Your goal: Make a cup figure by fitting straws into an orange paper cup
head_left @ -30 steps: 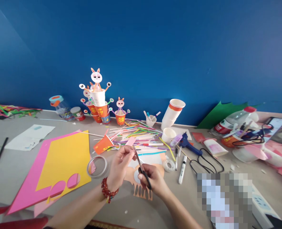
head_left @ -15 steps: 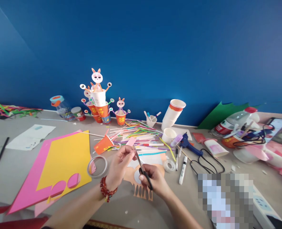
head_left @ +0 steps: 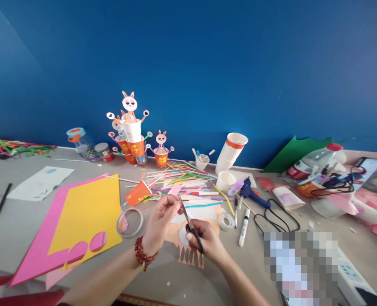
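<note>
In my right hand (head_left: 206,240) is a pair of scissors (head_left: 193,238) with black handles, its blades pointing up and left toward the fingertips of the other hand. My left hand (head_left: 163,216), with a red bead bracelet (head_left: 144,254) at the wrist, is closed in a pinch. What it pinches is too small to make out. Beneath both hands lies peach paper (head_left: 172,234) with a row of cut-out shapes (head_left: 191,257) along its near edge. A white disc (head_left: 184,236) rests on this paper, partly covered by the right hand.
Yellow paper (head_left: 89,208) over pink paper lies left, beside a tape roll (head_left: 137,223). Straws (head_left: 182,178) and an orange cup (head_left: 138,193) lie behind the hands. Rabbit-topped cups (head_left: 136,146) stand at the wall. Right are a marker (head_left: 245,227) and a blue glue gun (head_left: 255,195) with its cord.
Almost nothing differs. Both hands and the scissors keep nearly the same position, and the view has shifted very slightly.
</note>
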`<state>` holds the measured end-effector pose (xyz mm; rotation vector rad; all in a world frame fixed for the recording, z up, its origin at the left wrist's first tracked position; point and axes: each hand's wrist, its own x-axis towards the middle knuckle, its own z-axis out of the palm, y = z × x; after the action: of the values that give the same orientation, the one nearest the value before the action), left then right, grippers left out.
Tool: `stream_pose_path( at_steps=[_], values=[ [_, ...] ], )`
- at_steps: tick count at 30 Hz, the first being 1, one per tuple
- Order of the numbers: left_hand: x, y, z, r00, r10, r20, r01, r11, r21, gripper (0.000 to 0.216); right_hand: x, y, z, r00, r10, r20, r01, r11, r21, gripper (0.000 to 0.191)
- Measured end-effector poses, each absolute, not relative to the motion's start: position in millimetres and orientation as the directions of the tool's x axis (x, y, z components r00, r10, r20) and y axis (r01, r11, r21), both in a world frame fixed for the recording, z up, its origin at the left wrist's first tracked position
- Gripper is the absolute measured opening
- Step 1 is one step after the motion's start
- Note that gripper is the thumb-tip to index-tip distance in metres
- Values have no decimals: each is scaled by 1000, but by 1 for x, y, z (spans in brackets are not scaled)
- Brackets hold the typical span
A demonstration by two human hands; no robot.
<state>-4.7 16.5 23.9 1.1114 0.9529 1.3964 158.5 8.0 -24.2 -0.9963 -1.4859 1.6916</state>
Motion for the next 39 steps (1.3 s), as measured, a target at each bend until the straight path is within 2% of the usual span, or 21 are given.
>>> stream_pose_path(
  at_steps=[18,31,39],
  values=[
    [-13,20,25,52,992,113,-200,-101,975,11,162,9,-21,-469,879,-87,34,-81,-996,57],
    [-27,25,33,159,978,138,-141,-115,983,12,164,10,-16,-477,875,-87,88,-51,-995,59],
    [-32,25,32,193,971,139,-102,-122,987,12,166,12,-17,-453,891,-18,186,75,-980,59]
  ],
)
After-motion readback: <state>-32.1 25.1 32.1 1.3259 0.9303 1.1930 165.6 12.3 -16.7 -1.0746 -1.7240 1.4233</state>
